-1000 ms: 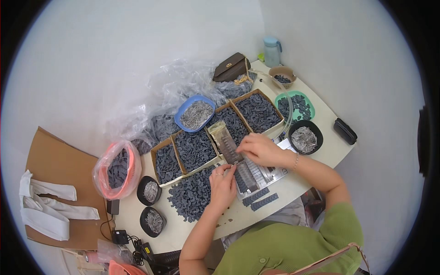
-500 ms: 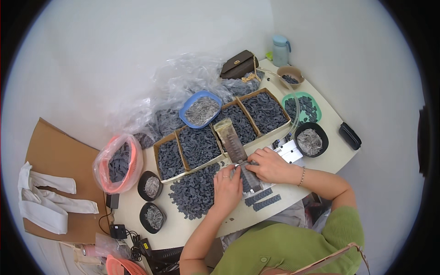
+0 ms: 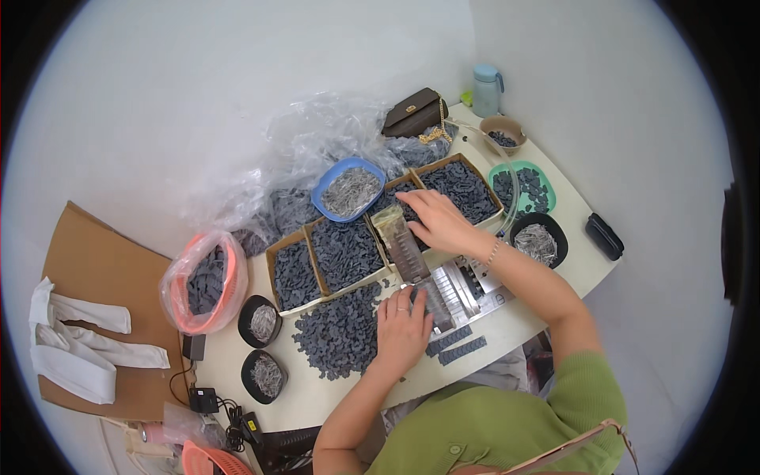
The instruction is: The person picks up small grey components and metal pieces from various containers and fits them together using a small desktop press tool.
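A metal fixture [image 3: 455, 291] with ribbed slots lies on the table in front of me. Against its left end rests my left hand [image 3: 402, 331], fingers stretched out, with no held thing visible. My right hand [image 3: 443, 223] is open over the long divided box [image 3: 317, 301], thumb and fingers apart above a compartment of small dark grey pieces [image 3: 400, 192]. Beside its fingertips a translucent ribbed tray [image 3: 402, 249] slants from the box down to the fixture. Two dark grey toothed strips [image 3: 462, 350] lie in front of the fixture.
A heap of dark grey pieces [image 3: 336, 332] spreads left of my left hand. Black bowls of metal pins [image 3: 263, 323] stand left, another black bowl [image 3: 540, 239] right. A blue basin [image 3: 348, 188] sits on the box. A green tray [image 3: 524, 188] and a clear hose [image 3: 513, 178] are at right.
My right hand has left the fixture and moved up and away to the divided box, uncovering the fixture's slots. My left hand stays by the fixture, shifted slightly right.
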Action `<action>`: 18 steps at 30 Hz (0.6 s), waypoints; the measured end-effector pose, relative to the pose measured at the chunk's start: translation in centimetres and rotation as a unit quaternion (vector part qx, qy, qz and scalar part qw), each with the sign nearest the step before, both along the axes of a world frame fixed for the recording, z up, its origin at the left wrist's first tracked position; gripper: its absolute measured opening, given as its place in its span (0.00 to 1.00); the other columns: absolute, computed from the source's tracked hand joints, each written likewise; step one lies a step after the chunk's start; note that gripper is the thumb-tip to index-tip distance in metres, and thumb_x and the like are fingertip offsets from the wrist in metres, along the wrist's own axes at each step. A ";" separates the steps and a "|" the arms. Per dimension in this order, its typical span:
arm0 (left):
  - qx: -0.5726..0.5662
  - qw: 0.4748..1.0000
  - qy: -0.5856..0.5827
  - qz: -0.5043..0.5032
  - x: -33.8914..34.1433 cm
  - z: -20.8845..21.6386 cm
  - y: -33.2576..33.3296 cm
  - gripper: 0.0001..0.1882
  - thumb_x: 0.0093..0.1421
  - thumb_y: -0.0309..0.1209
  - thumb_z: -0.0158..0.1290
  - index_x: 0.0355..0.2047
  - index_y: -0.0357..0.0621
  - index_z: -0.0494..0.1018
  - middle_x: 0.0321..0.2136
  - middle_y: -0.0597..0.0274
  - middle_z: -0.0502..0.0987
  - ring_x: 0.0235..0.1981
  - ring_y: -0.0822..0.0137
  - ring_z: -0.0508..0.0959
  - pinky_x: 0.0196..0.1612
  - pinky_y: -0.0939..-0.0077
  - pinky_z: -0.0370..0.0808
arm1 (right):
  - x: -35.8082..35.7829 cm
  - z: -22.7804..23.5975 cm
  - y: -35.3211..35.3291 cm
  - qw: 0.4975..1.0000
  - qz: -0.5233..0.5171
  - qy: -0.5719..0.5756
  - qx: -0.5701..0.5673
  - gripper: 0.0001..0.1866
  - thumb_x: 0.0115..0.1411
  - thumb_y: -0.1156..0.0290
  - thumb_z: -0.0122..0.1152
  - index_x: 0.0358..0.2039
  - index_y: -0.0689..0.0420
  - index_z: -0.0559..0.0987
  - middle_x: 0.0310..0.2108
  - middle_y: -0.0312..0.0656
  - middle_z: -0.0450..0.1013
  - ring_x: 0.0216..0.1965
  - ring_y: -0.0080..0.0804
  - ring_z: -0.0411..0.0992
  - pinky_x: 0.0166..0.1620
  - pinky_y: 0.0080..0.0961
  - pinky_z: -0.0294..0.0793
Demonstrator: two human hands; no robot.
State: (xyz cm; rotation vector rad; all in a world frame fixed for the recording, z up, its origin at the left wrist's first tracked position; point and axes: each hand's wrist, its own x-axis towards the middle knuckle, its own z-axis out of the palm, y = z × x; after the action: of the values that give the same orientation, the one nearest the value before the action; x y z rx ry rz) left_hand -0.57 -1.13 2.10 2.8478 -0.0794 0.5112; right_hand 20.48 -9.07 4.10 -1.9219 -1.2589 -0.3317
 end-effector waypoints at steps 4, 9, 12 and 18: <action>-0.029 0.999 -0.007 0.044 -1.0 1.0 1.6 0.26 0.53 0.30 0.56 0.52 0.34 0.67 0.50 0.48 0.68 0.52 0.51 0.67 0.55 0.56 0.60 | -0.5 1.0 1.5 0.987 0.045 0.155 0.002 0.24 0.56 0.70 0.58 0.54 0.59 0.68 0.41 0.50 0.71 0.43 0.48 0.68 0.49 0.41 0.65; -0.025 0.995 -0.022 0.090 -4.6 2.4 3.6 0.26 0.52 0.28 0.57 0.51 0.34 0.68 0.50 0.48 0.67 0.53 0.50 0.66 0.56 0.56 0.60 | -5.5 3.3 -3.1 0.990 0.077 -0.119 0.017 0.19 0.51 0.67 0.63 0.44 0.55 0.75 0.36 0.40 0.72 0.38 0.38 0.69 0.43 0.33 0.67; -0.039 0.995 -0.011 0.095 -6.3 2.0 4.1 0.24 0.52 0.29 0.58 0.51 0.37 0.69 0.51 0.48 0.67 0.53 0.50 0.66 0.55 0.56 0.61 | -9.1 2.1 -7.4 0.944 0.134 -0.302 0.008 0.13 0.48 0.68 0.62 0.37 0.53 0.78 0.37 0.36 0.74 0.40 0.30 0.70 0.41 0.26 0.69; -0.087 0.995 -0.012 0.041 -6.3 1.4 3.6 0.23 0.51 0.28 0.59 0.48 0.37 0.71 0.49 0.48 0.69 0.50 0.49 0.70 0.52 0.58 0.67 | -14.3 -1.8 -10.0 0.947 0.126 -0.276 -0.107 0.12 0.51 0.71 0.57 0.37 0.60 0.76 0.39 0.43 0.74 0.44 0.32 0.71 0.45 0.24 0.72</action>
State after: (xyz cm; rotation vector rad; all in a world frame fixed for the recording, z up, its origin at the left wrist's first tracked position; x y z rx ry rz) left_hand -6.84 2.52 3.53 2.6828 0.0751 0.5397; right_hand 6.15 -19.02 2.32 -1.8782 -1.9565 -0.6511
